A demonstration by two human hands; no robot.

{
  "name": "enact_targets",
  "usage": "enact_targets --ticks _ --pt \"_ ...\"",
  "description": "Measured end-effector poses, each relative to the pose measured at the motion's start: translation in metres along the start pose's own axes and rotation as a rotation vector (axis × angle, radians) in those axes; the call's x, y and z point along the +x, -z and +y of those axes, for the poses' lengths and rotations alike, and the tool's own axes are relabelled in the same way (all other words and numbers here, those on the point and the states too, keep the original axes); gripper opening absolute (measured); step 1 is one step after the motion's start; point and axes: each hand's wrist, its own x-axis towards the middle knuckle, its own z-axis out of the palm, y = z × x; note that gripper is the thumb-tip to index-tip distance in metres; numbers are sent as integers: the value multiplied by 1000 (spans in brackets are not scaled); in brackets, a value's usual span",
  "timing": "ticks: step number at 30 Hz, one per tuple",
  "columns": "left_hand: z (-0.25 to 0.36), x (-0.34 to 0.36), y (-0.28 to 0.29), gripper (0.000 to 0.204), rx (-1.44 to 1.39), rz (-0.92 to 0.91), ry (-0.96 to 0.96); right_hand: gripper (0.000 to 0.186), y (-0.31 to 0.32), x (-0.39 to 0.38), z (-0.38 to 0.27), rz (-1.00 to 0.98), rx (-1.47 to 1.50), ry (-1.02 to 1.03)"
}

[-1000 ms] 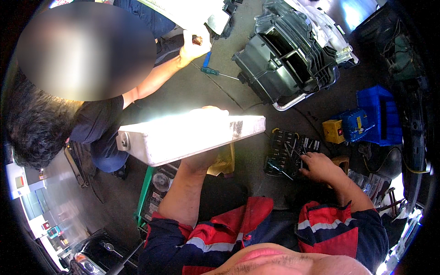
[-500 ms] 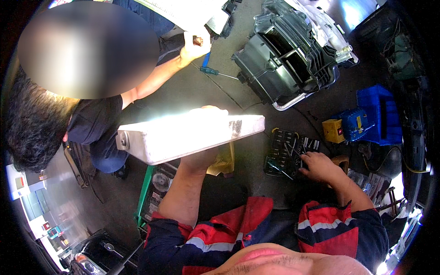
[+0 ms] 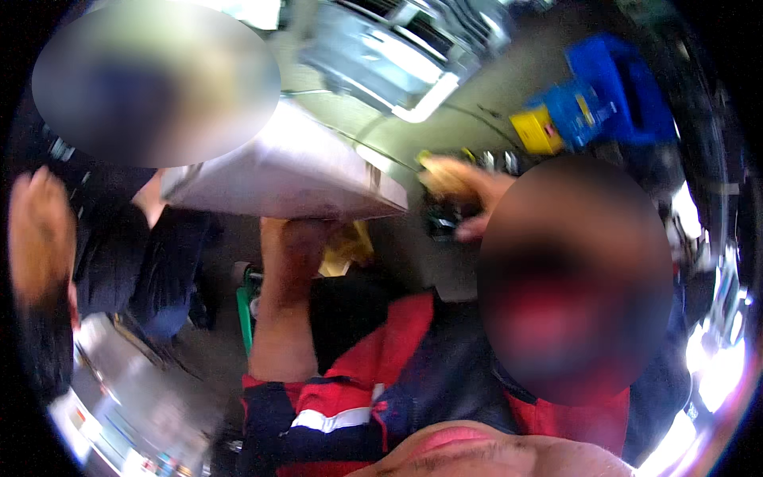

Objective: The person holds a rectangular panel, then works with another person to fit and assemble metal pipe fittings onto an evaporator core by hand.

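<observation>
My left hand point(image 3: 296, 232) is closed on the underside of a thick, pale, metallic-looking rectangular block point(image 3: 278, 183) and holds it up in front of me. The block is tilted, with its right corner lower; its kind does not show. My right hand point(image 3: 457, 183) reaches over a dark tool set point(image 3: 442, 224) on the floor to the right of the block. Motion smears its fingers, so I cannot make out whether they hold a tool.
Another person in dark trousers point(image 3: 119, 266) is close at the left. A dark plastic housing point(image 3: 381, 56) lies beyond the block. To the right stand a blue crate point(image 3: 648, 103), a blue device point(image 3: 579, 111) and a yellow box point(image 3: 537, 131). A green edge point(image 3: 244, 318) shows beside my left forearm.
My view has swung, shifting the scene left and up. The block has turned and tilted in my left hand. My right hand has moved towards the far side of the tool set.
</observation>
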Motion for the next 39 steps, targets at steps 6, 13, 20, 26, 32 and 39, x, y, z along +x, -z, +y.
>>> enact_targets --ticks 6,13,20,26,32,39 --pt "2 17 -66 61 647 -686 545 58 -6 16 42 141 485 -21" --pt "16 -12 -48 50 984 -627 176 38 48 -29 117 -329 -564 -335" --pt "-3 -113 -19 41 1130 -394 -262 29 62 -78 163 -337 -534 -421" --pt "37 -113 -56 47 1101 -512 -107 31 61 -120 125 -115 -334 -305" --pt "51 -139 -80 46 1253 -498 81 35 100 -236 6 308 39 -397" --pt "131 -182 -120 45 1327 -887 405 44 93 -394 -108 846 445 -535"
